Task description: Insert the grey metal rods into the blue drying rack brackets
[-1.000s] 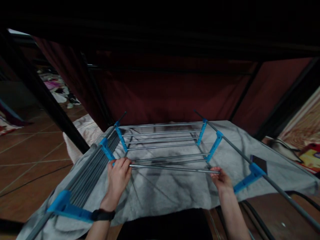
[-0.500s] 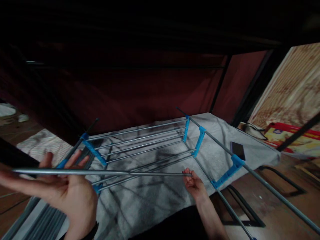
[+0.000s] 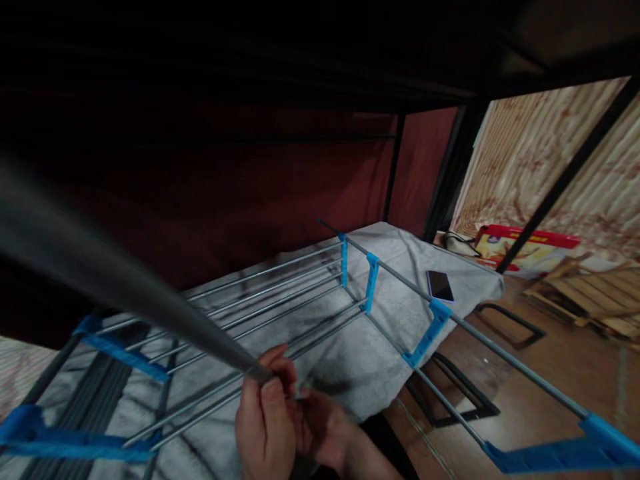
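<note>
A grey metal tube slants from the upper left, close to the camera, down to my hands. My left hand is closed round it near its lower end. My right hand is just beside the left, fingers curled at the tube's end; the left hand partly hides its grip. Under and behind both hands stands a rack frame of thin grey rods joined by blue plastic brackets, such as the right-hand bracket and the left-hand bracket.
A grey cloth lies under the rack, with a phone on it. More grey tubes lie at the left. On the floor at right are black frames, a red and yellow box and a wooden slatted piece. Dark posts stand behind.
My left hand has gone from open under the tube to closed round it. Both hands have come together, and the tube now tilts up toward the left. The view has turned right.
</note>
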### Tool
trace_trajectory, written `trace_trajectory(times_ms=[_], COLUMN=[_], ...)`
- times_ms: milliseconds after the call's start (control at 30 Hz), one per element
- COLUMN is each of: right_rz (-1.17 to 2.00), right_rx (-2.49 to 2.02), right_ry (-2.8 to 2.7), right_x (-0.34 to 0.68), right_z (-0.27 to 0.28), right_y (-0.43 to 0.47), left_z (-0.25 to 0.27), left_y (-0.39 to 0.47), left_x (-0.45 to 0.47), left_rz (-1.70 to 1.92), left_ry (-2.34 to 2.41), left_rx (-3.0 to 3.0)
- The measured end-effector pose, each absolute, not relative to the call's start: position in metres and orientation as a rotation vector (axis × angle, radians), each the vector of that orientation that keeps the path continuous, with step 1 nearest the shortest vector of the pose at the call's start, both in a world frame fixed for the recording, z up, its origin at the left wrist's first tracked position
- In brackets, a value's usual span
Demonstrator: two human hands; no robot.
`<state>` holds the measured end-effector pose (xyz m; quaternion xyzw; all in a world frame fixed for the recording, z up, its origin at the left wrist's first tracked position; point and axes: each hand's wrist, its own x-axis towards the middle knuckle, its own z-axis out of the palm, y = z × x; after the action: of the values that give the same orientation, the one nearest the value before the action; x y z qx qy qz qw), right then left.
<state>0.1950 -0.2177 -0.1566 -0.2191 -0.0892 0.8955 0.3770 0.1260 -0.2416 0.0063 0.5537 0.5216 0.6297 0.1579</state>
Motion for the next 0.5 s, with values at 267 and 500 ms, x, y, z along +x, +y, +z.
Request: trace_trajectory(times_ms=[267,500], right_rz=[2.063,1.775], right_rx=[-0.691,-0.836], right_ry=[-0.44,-0.494], right_x=[0.238,0.262], right_z=[-0.102,-0.094], right_y=[-0.212,-0.199], left_z=[0.001,-0.077], left_y=[-0.229,-0.24], left_x=[0.082,0.063], left_rz=[1.492,1.241], left_ry=[1.694,1.944], left_rx=[2.206,2.335])
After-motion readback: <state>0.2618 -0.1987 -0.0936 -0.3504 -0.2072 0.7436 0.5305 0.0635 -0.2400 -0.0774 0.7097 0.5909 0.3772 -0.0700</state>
